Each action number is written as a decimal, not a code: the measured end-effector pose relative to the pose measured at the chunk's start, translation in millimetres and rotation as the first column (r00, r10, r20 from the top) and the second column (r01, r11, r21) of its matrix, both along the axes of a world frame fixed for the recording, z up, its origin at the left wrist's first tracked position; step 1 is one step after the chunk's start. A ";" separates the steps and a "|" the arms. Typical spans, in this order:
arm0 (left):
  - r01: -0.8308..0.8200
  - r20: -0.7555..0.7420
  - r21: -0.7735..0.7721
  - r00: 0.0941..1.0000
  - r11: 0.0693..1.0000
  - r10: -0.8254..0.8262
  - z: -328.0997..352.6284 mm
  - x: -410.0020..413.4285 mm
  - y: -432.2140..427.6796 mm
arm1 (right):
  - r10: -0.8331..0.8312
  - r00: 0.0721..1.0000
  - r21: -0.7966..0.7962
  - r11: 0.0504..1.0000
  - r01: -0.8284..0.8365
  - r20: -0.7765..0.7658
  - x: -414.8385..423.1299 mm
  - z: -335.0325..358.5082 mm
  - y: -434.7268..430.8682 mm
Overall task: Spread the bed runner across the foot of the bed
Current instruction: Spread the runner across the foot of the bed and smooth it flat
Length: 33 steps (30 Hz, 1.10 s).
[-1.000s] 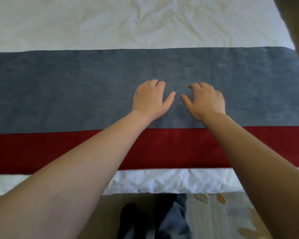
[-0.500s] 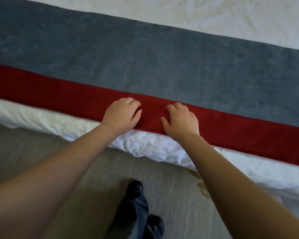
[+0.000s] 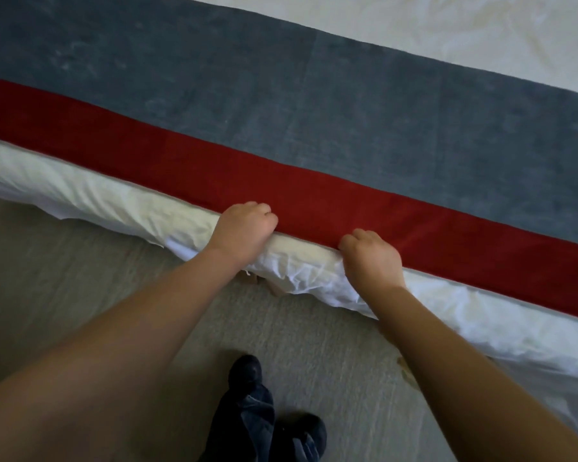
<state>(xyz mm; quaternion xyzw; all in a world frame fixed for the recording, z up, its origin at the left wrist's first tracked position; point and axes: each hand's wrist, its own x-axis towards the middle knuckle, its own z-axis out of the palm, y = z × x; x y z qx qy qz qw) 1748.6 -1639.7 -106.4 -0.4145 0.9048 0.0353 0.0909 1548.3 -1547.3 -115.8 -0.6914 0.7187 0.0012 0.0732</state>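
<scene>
Since half a second ago both hands have slid back from the middle of the red band to its near edge, and their fingers have curled from a loose, flat press into fists.

Nearest the camera, the person's dark shoes [image 3: 267, 425] stand on a pale carpet [image 3: 80, 278], with both bare forearms reaching forward over them. Beyond the carpet, the white bedding [image 3: 90, 198] hangs rumpled over the foot of the bed.

The left hand [image 3: 244, 228] and the right hand [image 3: 371, 258] sit side by side, a short gap between them, right where the bedding meets the bed runner [image 3: 347, 128]. Each hand is clenched around the runner's near hem, knuckles up, with the fingers [image 3: 261, 208] folded over onto the red cloth.

The runner lies flat across the foot of the bed, running slantwise from the left edge of the view to the right. Its near band is red and the wider far band is blue-grey. Past the runner's far edge, wrinkled cream bed linen [image 3: 481, 25] shows in the upper right.
</scene>
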 end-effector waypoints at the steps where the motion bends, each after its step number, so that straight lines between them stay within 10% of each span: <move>1: 0.048 0.010 0.000 0.999 0.999 -0.048 -0.6 2.6 0.3 | 0.005 1.000 -0.012 1.000 -0.005 -0.017 2.1 2.3 2.2; 23: 0.097 -0.007 0.125 0.995 0.987 -0.097 19.8 102.7 -123.5 | 0.130 0.986 0.076 0.988 -0.138 0.104 71.0 12.4 -96.0; 33: -0.015 -0.304 0.119 0.951 0.993 0.051 44.1 -46.2 -278.7 | -0.323 0.888 0.079 0.946 0.315 0.327 -50.0 47.6 -281.6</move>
